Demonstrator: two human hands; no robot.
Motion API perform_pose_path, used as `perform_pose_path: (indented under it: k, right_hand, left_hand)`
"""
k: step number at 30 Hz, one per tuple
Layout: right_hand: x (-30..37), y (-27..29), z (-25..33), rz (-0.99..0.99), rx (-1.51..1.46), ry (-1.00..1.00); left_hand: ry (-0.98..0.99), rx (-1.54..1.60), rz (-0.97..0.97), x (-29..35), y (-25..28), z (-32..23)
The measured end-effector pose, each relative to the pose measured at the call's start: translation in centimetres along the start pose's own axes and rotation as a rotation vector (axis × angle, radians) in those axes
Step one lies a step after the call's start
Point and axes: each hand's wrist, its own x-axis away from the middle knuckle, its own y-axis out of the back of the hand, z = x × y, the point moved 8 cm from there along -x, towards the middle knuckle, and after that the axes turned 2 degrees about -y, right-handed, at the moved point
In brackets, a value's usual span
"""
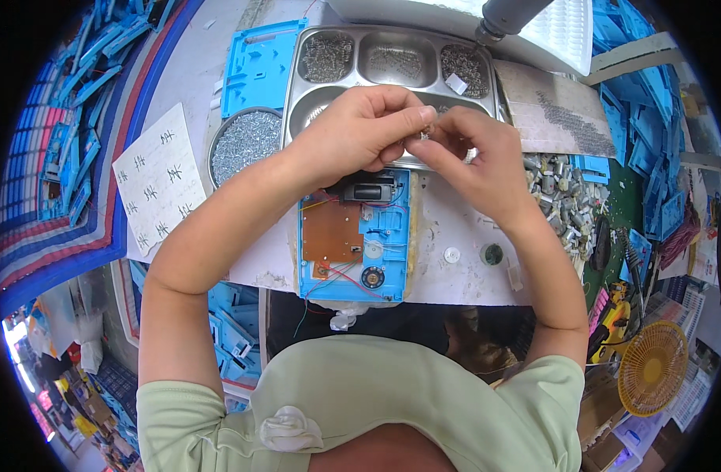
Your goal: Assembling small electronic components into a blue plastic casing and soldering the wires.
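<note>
My left hand and my right hand meet over the near part of a steel compartment tray. Thumbs and fingers of both are pinched together around something tiny, too small to name. Just below them lies an open blue plastic housing. Inside it are a brown circuit board, a round black speaker, a black part at the top, and thin red, green and yellow wires. My hands partly cover the tray's near compartments; its far ones hold small metal pieces.
A round bowl of screws stands left of the tray, beside a marked paper sheet. Small metal motors are heaped at right. A dark tool hangs above the tray. Blue housings pile up at left. A white disc lies nearby.
</note>
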Motion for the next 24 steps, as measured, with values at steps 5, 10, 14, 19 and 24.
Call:
perform_pose_path:
  k: [5, 10, 14, 19, 24]
  right_hand:
    - [-0.7, -0.5, 0.1, 0.04, -0.081, -0.025]
    - [-0.3, -1.3, -0.7, 0.068, -0.313, -0.101]
    - [-0.2, -1.9, -1.0, 0.109, -0.386, -0.177]
    - [-0.7, -2.1, -1.4, 0.094, -0.375, -0.186]
    - [-1.3, -1.8, -0.1, 0.018, -0.362, -0.09]
  left_hand:
    - [-0.041, 0.053, -0.071, 0.9, 0.5, -1.0]
    - [-0.131, -0.097, -0.071, 2.2, 1.3, -1.6]
    - [-0.121, -0.186, -0.089, 2.6, 1.5, -1.2]
    - [-0.052, -0.113, -0.057, 2.4, 1.8, -0.8]
    - [-0.094, -0.217, -0.055, 2.5, 2.1, -1.4]
